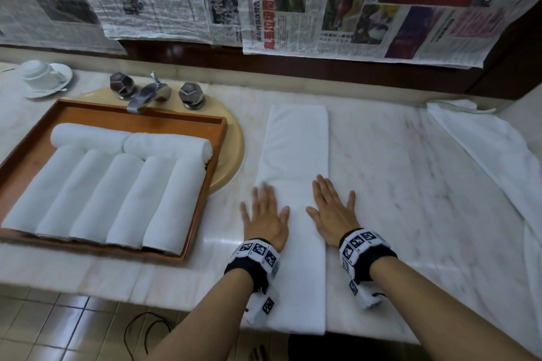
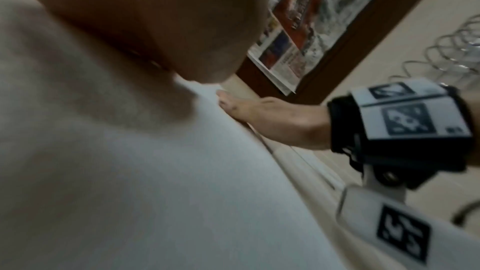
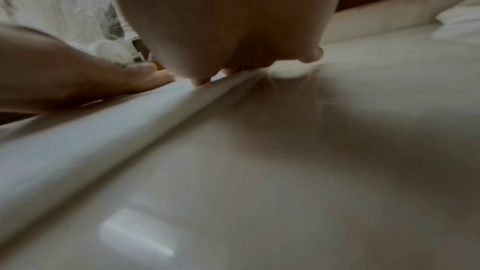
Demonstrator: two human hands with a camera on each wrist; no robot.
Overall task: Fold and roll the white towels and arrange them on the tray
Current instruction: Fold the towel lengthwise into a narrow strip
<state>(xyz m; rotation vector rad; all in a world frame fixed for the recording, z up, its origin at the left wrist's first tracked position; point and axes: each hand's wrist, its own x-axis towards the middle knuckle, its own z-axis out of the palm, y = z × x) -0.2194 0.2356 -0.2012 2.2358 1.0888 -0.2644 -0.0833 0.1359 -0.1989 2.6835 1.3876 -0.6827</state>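
White folded towel strip [image 1: 296, 155] on counter [image 1: 410, 184]: soft, limp; both hands' fingers [image 1: 322, 184] flat, gripping nothing; start rolling from near end

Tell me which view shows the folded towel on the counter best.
The head view: the folded towel lies whole, both hands flat on it. The left wrist view shows blurred cloth; the right wrist view shows only its edge.

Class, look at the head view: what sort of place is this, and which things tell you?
Probably a hotel bathroom vanity: a marble counter, a tap over a basin, and a tray of rolled towels.
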